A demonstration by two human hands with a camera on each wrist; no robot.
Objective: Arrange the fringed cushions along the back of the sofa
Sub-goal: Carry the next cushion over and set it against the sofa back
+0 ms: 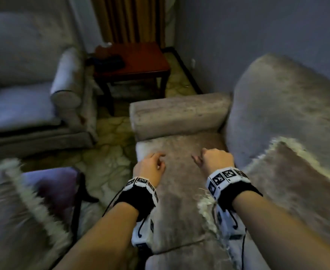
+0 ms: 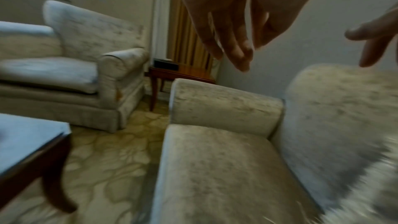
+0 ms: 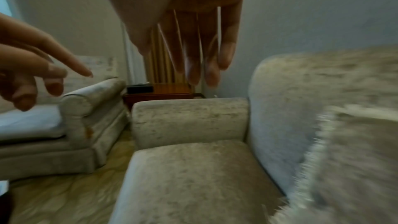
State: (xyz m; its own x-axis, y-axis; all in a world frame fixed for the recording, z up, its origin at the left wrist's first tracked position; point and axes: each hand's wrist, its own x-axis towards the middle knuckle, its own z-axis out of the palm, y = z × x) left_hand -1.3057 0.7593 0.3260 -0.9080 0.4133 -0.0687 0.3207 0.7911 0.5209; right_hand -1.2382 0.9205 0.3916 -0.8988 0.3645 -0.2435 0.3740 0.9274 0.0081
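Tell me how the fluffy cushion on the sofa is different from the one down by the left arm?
The cushion on the sofa leans on the sofa back; the cushion at lower left is off the sofa, beside a small table. The first shows its whole face; the second is cut off. Both have pale fringe, and neither hand holds either.

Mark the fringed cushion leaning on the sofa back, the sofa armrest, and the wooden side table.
fringed cushion (image 1: pixel 289 184), head view, middle of its plush face.
sofa armrest (image 1: pixel 179 114), head view, top of the padded roll.
wooden side table (image 1: pixel 140 59), head view, bare tabletop.

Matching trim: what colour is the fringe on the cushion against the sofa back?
White fringe, clearest in the head view.
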